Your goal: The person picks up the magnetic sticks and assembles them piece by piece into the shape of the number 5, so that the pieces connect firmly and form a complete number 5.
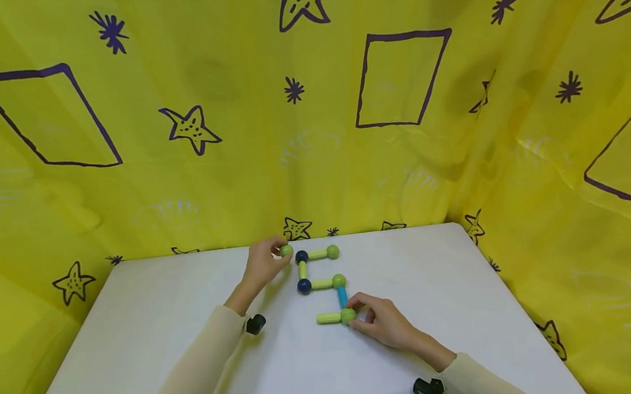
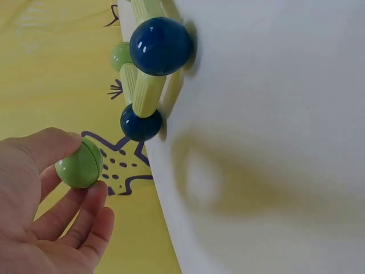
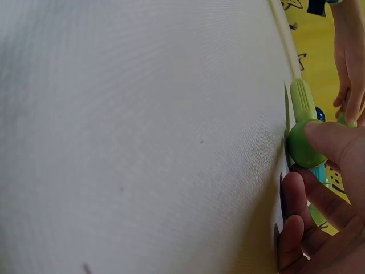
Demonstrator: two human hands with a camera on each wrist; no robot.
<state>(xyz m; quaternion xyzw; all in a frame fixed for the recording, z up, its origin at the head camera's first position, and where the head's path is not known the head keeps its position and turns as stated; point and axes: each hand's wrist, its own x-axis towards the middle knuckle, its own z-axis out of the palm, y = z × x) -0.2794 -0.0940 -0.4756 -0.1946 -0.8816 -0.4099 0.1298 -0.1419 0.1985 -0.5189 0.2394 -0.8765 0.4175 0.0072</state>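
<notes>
Between thumb and fingers my left hand (image 1: 264, 265) pinches a loose green ball (image 2: 80, 164), held off the table beside the far end of a stick-and-ball figure. The figure lies on the table in an S-like shape. Its far part has two dark blue balls (image 1: 304, 286), pale green sticks (image 1: 321, 283) and green balls (image 1: 333, 252). A blue stick (image 1: 342, 297) runs from the middle green ball toward me to a near green ball (image 3: 305, 144). My right hand (image 1: 385, 324) grips that near ball, from which a pale green stick (image 3: 302, 98) points left.
Under everything is a white table (image 1: 164, 335). Yellow curtain (image 1: 245, 165) with drawn stars and squares stands behind it and at the sides. A black wrist device (image 1: 256, 324) is on the left cuff, another black device (image 1: 428, 390) on the right.
</notes>
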